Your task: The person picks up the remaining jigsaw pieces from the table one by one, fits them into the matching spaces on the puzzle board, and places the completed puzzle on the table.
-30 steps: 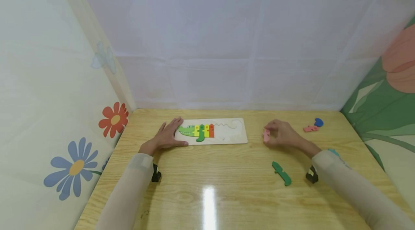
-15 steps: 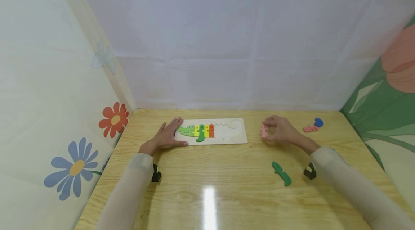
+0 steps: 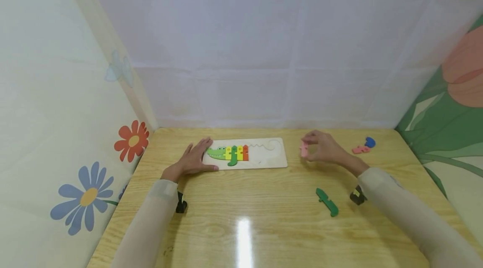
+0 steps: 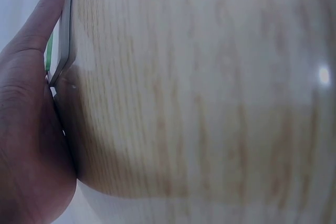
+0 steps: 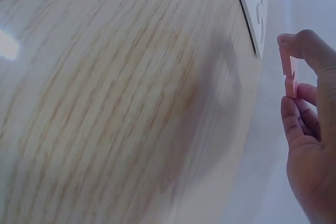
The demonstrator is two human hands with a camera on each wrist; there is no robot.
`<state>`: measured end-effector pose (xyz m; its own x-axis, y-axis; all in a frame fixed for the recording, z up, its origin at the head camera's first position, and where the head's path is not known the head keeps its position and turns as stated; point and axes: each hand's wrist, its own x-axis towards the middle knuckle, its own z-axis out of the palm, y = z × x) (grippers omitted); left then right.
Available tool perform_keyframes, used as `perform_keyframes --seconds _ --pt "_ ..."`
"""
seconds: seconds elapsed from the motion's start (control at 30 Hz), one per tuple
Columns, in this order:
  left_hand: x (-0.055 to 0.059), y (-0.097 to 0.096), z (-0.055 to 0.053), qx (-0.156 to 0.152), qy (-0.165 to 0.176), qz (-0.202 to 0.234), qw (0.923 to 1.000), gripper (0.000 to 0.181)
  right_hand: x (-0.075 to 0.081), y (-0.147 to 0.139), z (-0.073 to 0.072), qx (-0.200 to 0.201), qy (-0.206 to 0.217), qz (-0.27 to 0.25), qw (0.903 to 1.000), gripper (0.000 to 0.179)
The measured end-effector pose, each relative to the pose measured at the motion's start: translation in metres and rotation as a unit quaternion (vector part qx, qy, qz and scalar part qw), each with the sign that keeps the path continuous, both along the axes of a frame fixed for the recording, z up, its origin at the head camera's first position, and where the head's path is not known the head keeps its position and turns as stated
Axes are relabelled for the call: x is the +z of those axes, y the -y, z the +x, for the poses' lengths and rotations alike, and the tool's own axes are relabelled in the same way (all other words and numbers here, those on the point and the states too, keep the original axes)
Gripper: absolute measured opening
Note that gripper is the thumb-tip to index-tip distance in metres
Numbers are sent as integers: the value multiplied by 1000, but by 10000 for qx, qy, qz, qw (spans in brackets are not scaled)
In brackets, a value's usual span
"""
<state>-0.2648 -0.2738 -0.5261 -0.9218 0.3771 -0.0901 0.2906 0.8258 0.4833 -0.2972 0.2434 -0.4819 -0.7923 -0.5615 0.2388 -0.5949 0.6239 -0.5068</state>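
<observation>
A pale wooden puzzle board (image 3: pixel 271 161) lies at the back middle of the table, its left half filled with a green crocodile head (image 3: pixel 216 154) and yellow, green and orange body pieces (image 3: pixel 240 153). Against the board's left end rests my left hand (image 3: pixel 192 160), fingers extended at the far corner and thumb along the near edge. To the right of the board, my right hand (image 3: pixel 327 149) pinches a pink puzzle piece (image 3: pixel 304 149) between thumb and fingertips. The right wrist view shows this pink piece (image 5: pixel 290 80) held upright above the table.
A loose dark green puzzle piece (image 3: pixel 327 202) lies on the table (image 3: pixel 211 217) nearer to me. At the back right, another pink piece (image 3: pixel 361 149) lies beside a blue piece (image 3: pixel 370 142). A white cloth wall (image 3: pixel 226 92) stands behind the table.
My right hand has moved slightly left and away from me with the pink puzzle piece, closer to the board. The left hand and the board have stayed put.
</observation>
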Motion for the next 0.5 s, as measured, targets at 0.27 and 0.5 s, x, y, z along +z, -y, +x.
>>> perform_keyframes --seconds 0.27,0.5 --pt "5 -2 2 50 65 -67 9999 125 4 7 -2 65 -35 -170 9998 66" --pt "4 -1 0 39 78 -84 9999 123 7 13 -4 182 -195 -48 9996 63"
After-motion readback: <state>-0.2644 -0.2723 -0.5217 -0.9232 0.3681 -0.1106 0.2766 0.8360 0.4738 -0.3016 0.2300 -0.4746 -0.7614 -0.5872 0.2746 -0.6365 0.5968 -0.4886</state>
